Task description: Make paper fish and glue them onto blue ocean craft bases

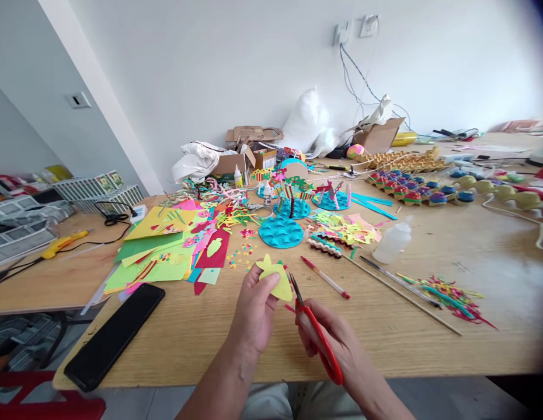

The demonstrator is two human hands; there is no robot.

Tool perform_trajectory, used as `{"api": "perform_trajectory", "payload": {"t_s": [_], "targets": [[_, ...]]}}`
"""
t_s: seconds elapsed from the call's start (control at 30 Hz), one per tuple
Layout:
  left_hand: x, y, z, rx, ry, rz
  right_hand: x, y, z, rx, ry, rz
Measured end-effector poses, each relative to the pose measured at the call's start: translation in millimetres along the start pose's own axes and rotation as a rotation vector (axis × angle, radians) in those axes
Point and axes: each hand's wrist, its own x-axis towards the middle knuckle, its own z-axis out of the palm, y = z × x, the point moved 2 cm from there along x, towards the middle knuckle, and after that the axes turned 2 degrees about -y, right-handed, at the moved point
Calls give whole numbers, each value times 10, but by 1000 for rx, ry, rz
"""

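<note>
Between the thumb and fingers of my left hand (257, 309) is a yellow-green fish-shaped paper cutout (278, 286). My right hand (330, 332) is wrapped round red-handled scissors (320, 341), their dark blades pointing up and away, close to the cutout's right edge. A small strip of red paper shows between the two hands, but I cannot tell which hand it touches. Beyond the hands lies a round blue scalloped disc (281, 232). A red pen (325, 277) rests on the table just right of the scissors' tips.
A black phone (115, 335) lies at the front left, below stacked coloured paper (144, 269). To the right are a white squeeze bottle (393, 241), a wooden stick (403, 294) and paper shreds (455, 297). Painted egg cartons (423, 188) and cardboard boxes (379, 135) stand farther back.
</note>
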Motion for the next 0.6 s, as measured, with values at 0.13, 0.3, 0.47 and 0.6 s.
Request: {"api": "perform_trajectory", "payload": {"t_s": [0.13,0.3,0.47,0.6], "targets": [[2,-10,-4,-3,-8,-18,-14,-31,-2,-13,2,-7],[-3,-12,-19,-14,-15,-39,-10,-25,-3,-29,-8,0],[18,33,-31,-12,-21,-32,1,-42,14,-10,-31,-11],[34,33,-24,-37,-2,15,17,-71,34,-17,-26,-23]]}}
